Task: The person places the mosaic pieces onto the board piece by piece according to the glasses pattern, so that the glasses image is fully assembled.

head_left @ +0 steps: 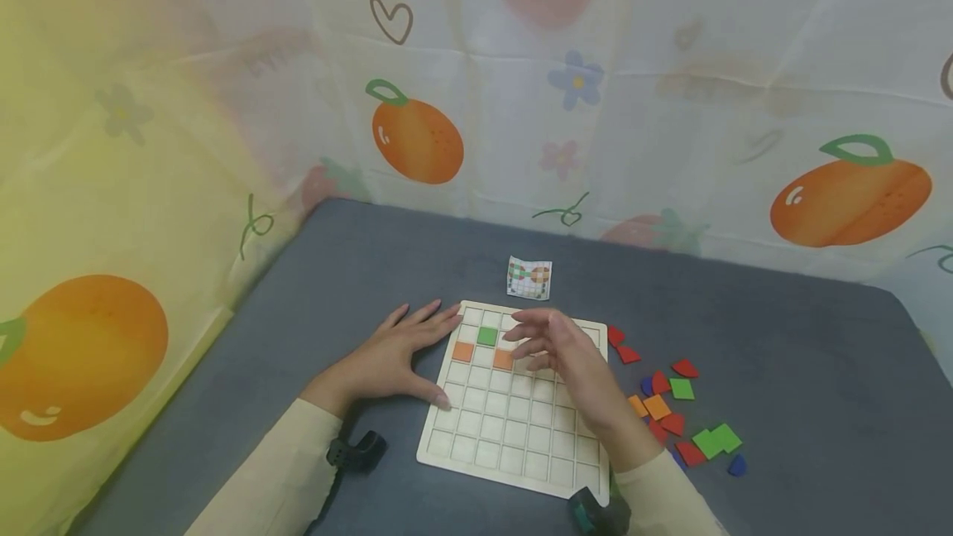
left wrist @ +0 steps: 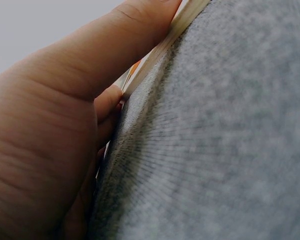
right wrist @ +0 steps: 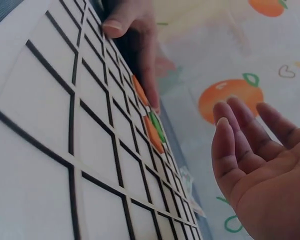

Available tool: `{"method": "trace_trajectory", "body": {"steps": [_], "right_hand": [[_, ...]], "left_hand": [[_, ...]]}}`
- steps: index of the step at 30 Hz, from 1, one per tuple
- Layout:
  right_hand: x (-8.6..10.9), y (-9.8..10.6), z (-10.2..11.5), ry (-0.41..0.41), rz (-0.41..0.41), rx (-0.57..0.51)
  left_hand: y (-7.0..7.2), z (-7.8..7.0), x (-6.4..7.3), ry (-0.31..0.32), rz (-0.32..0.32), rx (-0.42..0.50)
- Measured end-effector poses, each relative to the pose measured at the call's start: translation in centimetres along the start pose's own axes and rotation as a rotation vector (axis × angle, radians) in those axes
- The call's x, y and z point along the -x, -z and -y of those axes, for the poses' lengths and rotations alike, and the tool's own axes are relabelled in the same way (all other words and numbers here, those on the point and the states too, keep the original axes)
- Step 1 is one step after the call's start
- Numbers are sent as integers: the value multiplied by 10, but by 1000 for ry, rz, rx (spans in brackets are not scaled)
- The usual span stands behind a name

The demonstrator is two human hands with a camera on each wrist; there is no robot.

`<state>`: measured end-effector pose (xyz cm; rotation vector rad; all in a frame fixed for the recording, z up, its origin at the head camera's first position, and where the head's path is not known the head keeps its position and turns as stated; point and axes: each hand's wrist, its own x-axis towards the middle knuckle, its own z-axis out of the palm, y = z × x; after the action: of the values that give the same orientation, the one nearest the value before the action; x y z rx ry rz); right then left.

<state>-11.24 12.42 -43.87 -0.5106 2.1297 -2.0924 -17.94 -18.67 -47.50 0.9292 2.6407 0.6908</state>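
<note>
Wooden grid board (head_left: 514, 420) lies flat on the grey table cover (head_left: 782, 337), directly under and between both hands. Left hand (head_left: 395, 358) rests flat on the cover with fingers straight and spread, its fingertips and thumb touching the board's left edge; the left wrist view confirms the thumb pressed along that edge. It holds nothing.

Right hand (head_left: 562, 354) hovers above the upper right part of the board, fingers relaxed and slightly bent, palm empty; the right wrist view shows the open palm clear of the board surface.

Three tiles sit in the grid just ahead of the right fingertips: a green tile (head_left: 487, 336), an orange tile (head_left: 463, 351) beside the left fingertips, and a second orange tile (head_left: 503, 359) partly under the right fingers.

Loose pieces (head_left: 673, 408), red, green, orange and blue, are scattered on the cover just to the outer side of the right hand and wrist. A small pattern card (head_left: 529, 279) lies beyond both hands, just past the board's far edge. Fruit-print curtain (head_left: 417, 139) hangs behind the table.
</note>
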Motion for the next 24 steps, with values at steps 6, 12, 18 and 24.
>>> {"method": "trace_trajectory", "body": {"steps": [6,12,18,24], "right_hand": [[6,9,9,64,39,-12],[11,22,18,98,37,-31],[21,40,22,114,18,-21],[35,59,25,92,-30,-6]], "left_hand": [[1,0,1,-13,-2,13],[2,0,3,-34,-14,35],[2,0,2,-43,-16,32],[2,0,2,-34,-15,32]]}}
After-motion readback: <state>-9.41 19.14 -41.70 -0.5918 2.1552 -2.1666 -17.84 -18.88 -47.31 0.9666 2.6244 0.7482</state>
